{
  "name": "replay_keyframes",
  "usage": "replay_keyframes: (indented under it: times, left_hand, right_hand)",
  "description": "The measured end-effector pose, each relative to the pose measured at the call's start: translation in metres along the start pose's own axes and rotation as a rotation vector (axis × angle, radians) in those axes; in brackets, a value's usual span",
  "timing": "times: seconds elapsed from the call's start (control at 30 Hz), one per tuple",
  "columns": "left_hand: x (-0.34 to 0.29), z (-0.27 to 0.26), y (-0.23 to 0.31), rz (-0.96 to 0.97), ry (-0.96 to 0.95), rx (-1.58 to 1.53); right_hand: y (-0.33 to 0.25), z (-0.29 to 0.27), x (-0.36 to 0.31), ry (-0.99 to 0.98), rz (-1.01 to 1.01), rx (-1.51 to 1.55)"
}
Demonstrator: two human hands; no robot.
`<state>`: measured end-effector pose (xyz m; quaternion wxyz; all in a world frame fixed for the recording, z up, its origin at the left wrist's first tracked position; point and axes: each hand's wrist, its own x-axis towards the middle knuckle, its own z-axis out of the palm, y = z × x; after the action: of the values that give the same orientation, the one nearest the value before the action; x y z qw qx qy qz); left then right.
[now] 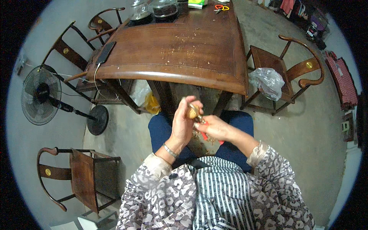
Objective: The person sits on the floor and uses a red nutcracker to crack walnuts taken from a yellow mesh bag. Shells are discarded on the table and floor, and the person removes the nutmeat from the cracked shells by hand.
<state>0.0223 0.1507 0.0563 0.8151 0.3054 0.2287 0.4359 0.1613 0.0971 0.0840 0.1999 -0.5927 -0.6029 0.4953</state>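
Observation:
In front of my lap, between my knees, my two hands meet. My left hand (183, 119), fingers raised and curled, is closed around a small round yellow-brown piece (193, 112) that looks like a nut. My right hand (214, 128) grips a hand tool with two red handles (205, 135); its short metal head points at the round piece. Fingers hide much of the tool, so whether its jaws touch the piece I cannot tell. Below the hands, brown shell-like crumbs (209, 145) lie on the floor.
A dark wooden table (153, 46) stands ahead, strewn with crumbs, bearing a phone (106, 52), glass-lidded pots (165, 8) and red-and-yellow-handled scissors (221, 7). A chair at right holds a clear plastic bag (267, 82). At left are a fan (41, 95) and another chair (82, 178).

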Motion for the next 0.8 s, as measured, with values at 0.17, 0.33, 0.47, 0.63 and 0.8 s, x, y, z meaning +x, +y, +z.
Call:
replay_keyframes:
  times: [0.17, 0.33, 0.47, 0.63, 0.8]
  left_hand:
    - [0.025, 0.014, 0.039, 0.093, -0.253, 0.057]
    - [0.065, 0.029, 0.071, 0.198, -0.317, 0.231]
    - [0.076, 0.040, 0.089, 0.189, -0.336, 0.299]
    - [0.082, 0.043, 0.097, 0.170, -0.326, 0.355]
    - [0.100, 0.037, 0.101, 0.186, -0.376, 0.350]
  right_hand:
    - [-0.009, -0.035, 0.021, -0.057, -0.068, 0.331]
    - [-0.044, -0.078, 0.032, -0.064, -0.034, 0.351]
    - [-0.052, -0.090, 0.043, -0.023, -0.076, 0.298]
    - [-0.048, -0.102, 0.052, 0.025, -0.115, 0.085]
    - [-0.053, -0.110, 0.058, 0.065, -0.082, -0.012]
